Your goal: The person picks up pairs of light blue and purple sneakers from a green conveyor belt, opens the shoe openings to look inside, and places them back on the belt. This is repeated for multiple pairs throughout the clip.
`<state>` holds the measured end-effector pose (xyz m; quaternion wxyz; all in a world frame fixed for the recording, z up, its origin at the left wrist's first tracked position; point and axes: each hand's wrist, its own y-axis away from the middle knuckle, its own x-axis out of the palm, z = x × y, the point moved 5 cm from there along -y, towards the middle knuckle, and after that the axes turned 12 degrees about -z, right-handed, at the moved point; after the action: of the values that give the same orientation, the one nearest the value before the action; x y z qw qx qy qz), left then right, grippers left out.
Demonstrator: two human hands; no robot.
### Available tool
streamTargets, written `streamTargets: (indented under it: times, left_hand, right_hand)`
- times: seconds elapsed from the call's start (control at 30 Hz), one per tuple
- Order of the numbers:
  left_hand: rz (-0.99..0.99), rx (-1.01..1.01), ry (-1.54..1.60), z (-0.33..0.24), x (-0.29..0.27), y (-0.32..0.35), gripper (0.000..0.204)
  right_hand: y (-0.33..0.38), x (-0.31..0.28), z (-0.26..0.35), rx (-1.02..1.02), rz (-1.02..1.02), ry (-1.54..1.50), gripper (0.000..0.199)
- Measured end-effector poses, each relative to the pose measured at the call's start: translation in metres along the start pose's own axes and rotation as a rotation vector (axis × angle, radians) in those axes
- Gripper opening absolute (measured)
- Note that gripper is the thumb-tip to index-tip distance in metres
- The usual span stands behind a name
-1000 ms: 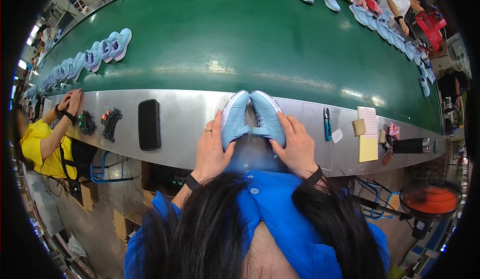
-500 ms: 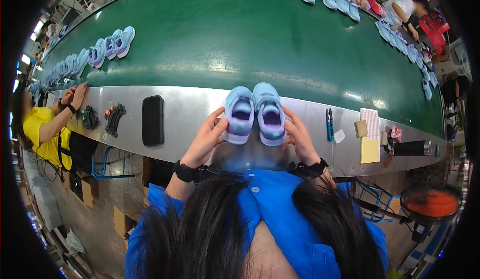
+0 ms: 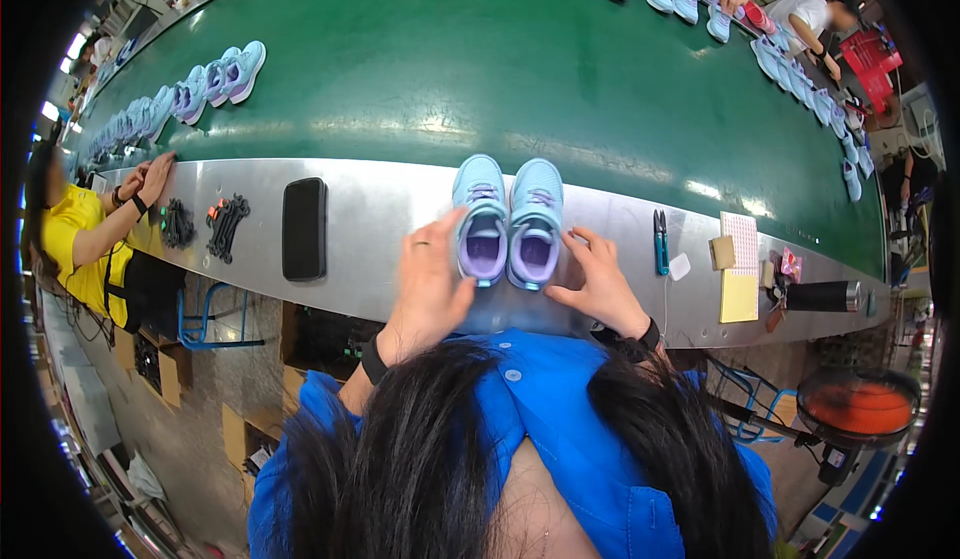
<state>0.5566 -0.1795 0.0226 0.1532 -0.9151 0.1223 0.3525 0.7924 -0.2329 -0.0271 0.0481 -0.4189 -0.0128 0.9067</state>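
Observation:
Two light-blue sneakers with lilac linings stand side by side on the metal ledge, toes pointing away from me: the left sneaker (image 3: 482, 181) and the right sneaker (image 3: 537, 184). Beside the left one is my left hand (image 3: 428, 277), slightly blurred, its fingers spread and holding nothing. A ring shows on one of its fingers. My right hand (image 3: 603, 284) lies just right of the other sneaker's heel, thumb and fingers apart. Whether its fingertips touch that sneaker I cannot tell.
A phone (image 3: 304, 229) and bundles of black straps (image 3: 228, 227) lie left on the ledge. Thread snips (image 3: 660, 243), a notepad (image 3: 739, 299) and a black bottle (image 3: 824, 297) lie right. Across the green belt (image 3: 420, 69) stand rows of sneakers. Co-workers sit left and far right.
The two sneakers have come down flat and upright, soles on the ledge, from being tilted between my hands. Both hands have let go and opened beside them.

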Motion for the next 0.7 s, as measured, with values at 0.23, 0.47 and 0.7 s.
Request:
streamTargets:
  times: [0.23,0.47,0.7]
  left_hand:
    - [0.271,0.198,-0.246,-0.022,0.049,0.004,0.055]
    - [-0.073,0.31,-0.297,-0.02,0.004,-0.037,0.048]
    - [-0.347,0.338,-0.495,0.008,-0.093,-0.118,0.054]
  right_hand:
    - [-0.01,0.006,-0.007,-0.03,0.005,-0.156,0.053]
    - [-0.014,0.005,-0.016,0.14,-0.201,-0.338,0.034]
    - [-0.021,0.028,-0.012,0.072,-0.182,-0.272,0.03]
